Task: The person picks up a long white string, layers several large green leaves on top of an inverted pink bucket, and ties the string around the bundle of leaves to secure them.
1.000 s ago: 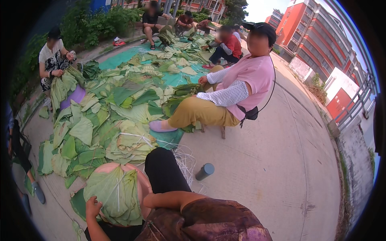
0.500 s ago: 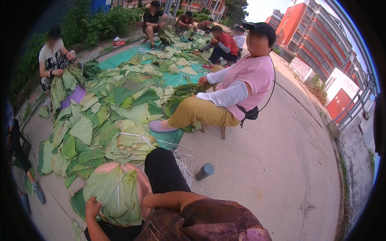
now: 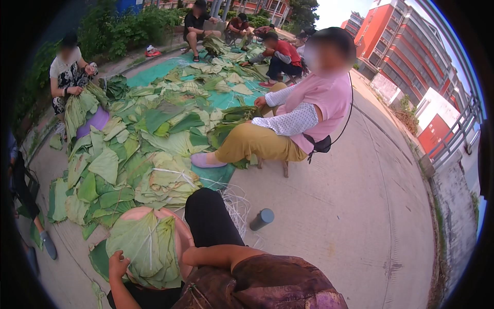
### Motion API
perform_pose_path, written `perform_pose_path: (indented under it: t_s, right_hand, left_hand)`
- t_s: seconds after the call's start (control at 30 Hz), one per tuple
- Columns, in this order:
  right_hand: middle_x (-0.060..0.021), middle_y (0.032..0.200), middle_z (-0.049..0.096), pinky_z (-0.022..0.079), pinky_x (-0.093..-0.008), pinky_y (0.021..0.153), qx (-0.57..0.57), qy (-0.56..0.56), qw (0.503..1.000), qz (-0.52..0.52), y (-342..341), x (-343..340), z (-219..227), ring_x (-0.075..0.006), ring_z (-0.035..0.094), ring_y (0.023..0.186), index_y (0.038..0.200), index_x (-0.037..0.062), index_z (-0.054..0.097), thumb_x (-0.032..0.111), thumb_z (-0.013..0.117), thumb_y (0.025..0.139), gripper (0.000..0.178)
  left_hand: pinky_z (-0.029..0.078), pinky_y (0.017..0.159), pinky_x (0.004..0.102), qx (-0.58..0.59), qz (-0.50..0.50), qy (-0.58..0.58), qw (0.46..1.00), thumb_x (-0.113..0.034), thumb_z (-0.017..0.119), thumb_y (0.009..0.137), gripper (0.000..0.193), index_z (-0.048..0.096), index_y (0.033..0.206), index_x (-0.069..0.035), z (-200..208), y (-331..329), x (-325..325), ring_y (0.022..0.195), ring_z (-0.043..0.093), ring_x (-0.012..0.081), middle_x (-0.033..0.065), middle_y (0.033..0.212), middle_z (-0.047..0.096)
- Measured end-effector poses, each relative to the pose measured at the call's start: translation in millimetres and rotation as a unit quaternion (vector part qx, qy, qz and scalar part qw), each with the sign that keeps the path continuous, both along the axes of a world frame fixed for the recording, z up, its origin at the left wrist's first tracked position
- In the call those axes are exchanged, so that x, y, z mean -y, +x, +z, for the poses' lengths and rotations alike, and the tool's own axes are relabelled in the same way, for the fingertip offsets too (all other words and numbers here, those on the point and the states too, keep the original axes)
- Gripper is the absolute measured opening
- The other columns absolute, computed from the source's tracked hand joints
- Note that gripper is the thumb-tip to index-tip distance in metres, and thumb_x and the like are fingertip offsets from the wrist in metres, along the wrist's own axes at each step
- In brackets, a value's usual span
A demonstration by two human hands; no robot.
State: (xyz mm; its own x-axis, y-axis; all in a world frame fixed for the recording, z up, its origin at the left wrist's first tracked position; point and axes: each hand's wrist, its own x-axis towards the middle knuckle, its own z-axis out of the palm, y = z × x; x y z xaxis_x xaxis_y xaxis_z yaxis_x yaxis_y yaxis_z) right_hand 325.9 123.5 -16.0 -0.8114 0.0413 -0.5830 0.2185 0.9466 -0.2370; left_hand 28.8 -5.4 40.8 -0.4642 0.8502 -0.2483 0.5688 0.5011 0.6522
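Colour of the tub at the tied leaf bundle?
The tub is salmon pink, best seen in the head view.

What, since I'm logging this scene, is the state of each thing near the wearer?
Near leaf bundle, tied with white string
Left hand, at that bundle's left edge, grip unclear
Pink basin, beneath the bundle, partly covered
Second leaf bundle, tied, lying flat
Loose leaves, spread, overlapping
Spare string, loosely tangled
Dark flask, standing upright

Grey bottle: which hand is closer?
Right. The right hand is left of the grey bottle, by the pink basin; the left hand is farther left, at the tied leaves.
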Motion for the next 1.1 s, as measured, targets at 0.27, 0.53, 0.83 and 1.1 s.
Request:
perform_pose_path:
  t_s: [0.27, 0.53, 0.83, 1.1]
  right_hand:
    - [-0.0121, 0.096, 0.062, 0.049, -0.0370, 0.072, 0.008, 0.000, 1.000, -0.002, -1.4, 0.4, 12.4, -0.0254, 0.060, 0.091, 0.097, 0.0094, 0.063, 0.006, 0.053, 0.072, 0.027]
    - [-0.0133, 0.095, 0.062, 0.048, -0.0380, 0.073, 0.003, 0.007, 1.000, -0.006, -7.7, -4.9, 8.7, -0.0267, 0.059, 0.090, 0.097, 0.0088, 0.063, 0.007, 0.052, 0.072, 0.027]
    - [-0.0147, 0.094, 0.061, 0.048, -0.0392, 0.073, -0.019, -0.021, 1.000, -0.004, -14.0, -2.9, -9.1, -0.0283, 0.059, 0.090, 0.098, 0.0081, 0.062, 0.007, 0.051, 0.073, 0.028]
    - [-0.0160, 0.093, 0.061, 0.048, -0.0403, 0.073, -0.026, -0.027, 0.999, 0.024, -25.1, -1.8, -11.8, -0.0296, 0.059, 0.089, 0.098, 0.0075, 0.062, 0.007, 0.050, 0.073, 0.028]
  left_hand:
    - [0.048, 0.065, 0.0349, 0.003, -0.001, 0.003, 1.000, -0.012, 0.066, 0.064, 0.049, 0.052, 0.108, 0.004, -1.1, 0.0, -1.8, 0.075, 0.059, 0.0259, 0.0186, 0.089, 0.059]
    - [0.048, 0.067, 0.0351, -0.001, -0.007, 0.005, 1.000, -0.013, 0.067, 0.064, 0.050, 0.052, 0.108, 0.004, -1.9, -3.7, 1.4, 0.078, 0.060, 0.0268, 0.0202, 0.091, 0.059]
    - [0.041, 0.085, 0.0363, -0.059, 0.106, 0.202, 0.972, -0.028, 0.069, 0.066, 0.054, 0.053, 0.107, 0.002, 75.4, 36.0, -14.8, 0.099, 0.054, 0.0301, 0.0205, 0.105, 0.056]
    - [0.026, 0.096, 0.0373, 0.396, -0.175, 0.465, 0.772, -0.051, 0.072, 0.060, 0.074, 0.050, 0.107, 0.001, 282.4, 175.2, -14.6, 0.116, 0.038, 0.0253, 0.0161, 0.121, 0.043]
